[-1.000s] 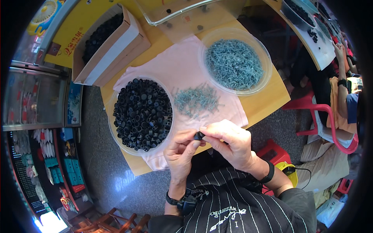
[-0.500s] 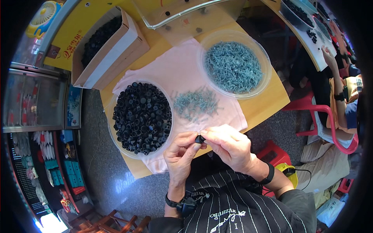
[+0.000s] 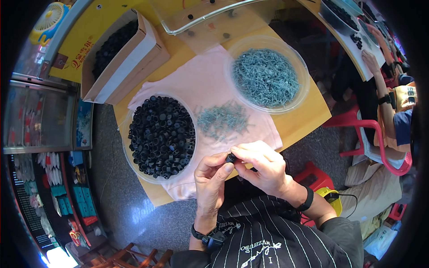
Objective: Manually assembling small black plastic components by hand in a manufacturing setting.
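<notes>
Pinched between the fingertips of both hands, one small black cap (image 3: 230, 157) is held just above the near edge of the desk (image 3: 308, 120). The left hand (image 3: 211, 181) closes on it from below with thumb and forefinger, and the right hand (image 3: 261, 167) grips it from the right side; the fingers are narrow around it. Two clear round bowls are seen on one pink cloth (image 3: 201, 87): the bowl of black caps (image 3: 161, 136), too many to be counted, and the bowl of grey screws (image 3: 267, 77). One loose heap of screws (image 3: 222, 119) lies on the cloth between them. One cardboard box (image 3: 120, 58) of black parts stands at the far left.
</notes>
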Demonstrator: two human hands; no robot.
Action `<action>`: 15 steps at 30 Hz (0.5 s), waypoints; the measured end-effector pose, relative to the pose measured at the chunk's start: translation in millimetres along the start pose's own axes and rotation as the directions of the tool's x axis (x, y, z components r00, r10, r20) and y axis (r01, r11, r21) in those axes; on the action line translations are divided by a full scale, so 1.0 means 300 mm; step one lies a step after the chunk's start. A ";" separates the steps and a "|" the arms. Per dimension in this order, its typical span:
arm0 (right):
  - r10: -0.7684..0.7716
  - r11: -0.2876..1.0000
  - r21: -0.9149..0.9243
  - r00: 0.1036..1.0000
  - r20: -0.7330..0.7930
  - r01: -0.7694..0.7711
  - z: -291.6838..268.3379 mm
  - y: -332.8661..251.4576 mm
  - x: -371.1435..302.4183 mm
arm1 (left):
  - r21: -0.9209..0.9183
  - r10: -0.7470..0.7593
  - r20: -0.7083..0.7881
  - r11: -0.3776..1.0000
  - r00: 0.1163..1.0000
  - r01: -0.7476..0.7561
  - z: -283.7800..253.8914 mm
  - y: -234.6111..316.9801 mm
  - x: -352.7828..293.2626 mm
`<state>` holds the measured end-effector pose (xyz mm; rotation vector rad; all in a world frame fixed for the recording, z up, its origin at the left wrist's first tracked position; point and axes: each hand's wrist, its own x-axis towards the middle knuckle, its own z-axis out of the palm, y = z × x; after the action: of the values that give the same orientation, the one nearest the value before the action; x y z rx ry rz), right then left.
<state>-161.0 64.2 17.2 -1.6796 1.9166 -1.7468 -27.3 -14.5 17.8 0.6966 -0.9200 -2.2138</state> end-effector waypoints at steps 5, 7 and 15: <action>0.025 1.000 -0.013 1.000 0.005 -0.025 0.004 0.003 -0.003 | -0.009 -0.012 -0.042 1.000 0.999 0.011 0.002 -0.014 -0.008; 0.019 1.000 -0.021 1.000 0.004 -0.019 0.003 0.005 -0.002 | -0.008 -0.018 -0.050 1.000 0.999 0.017 0.002 -0.019 -0.011; 0.010 1.000 -0.017 0.999 0.031 -0.010 -0.004 0.014 -0.006 | -0.015 -0.030 -0.063 0.999 0.998 0.029 -0.003 -0.033 -0.015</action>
<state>-163.6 65.2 13.4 -1.6895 1.9293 -1.6954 -27.0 -6.2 10.8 0.7737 -0.8676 -2.2085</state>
